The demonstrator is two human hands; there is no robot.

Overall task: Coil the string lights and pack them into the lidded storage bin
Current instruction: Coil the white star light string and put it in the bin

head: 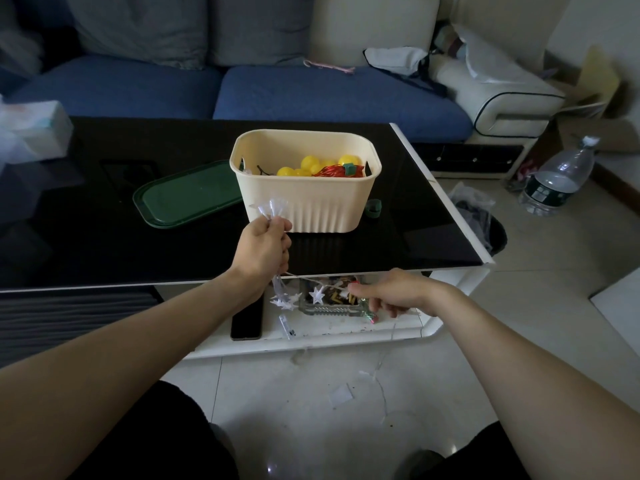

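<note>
String lights with clear star bulbs, bunched in the left hand – loops poking out above the fist, more stars dangling below it. Thin wire stretched rightward from that fist to the right hand, then trailing down to the tiled floor. Left hand's fingers curled tight round the gathered coil, held over the near edge of the black glass table. Right hand lower, in front of the table's white lower shelf, thumb and fingers pinching the wire, remaining fingers loosely bent. Cream storage bin on the tabletop just beyond the left hand, open, with yellow ball lights and a red bundle inside. Green lid lying flat on the table, touching the bin's left side. Small green strap just right of the bin. Blue sofa at the far side – plastic water bottle on the floor to the right.
</note>
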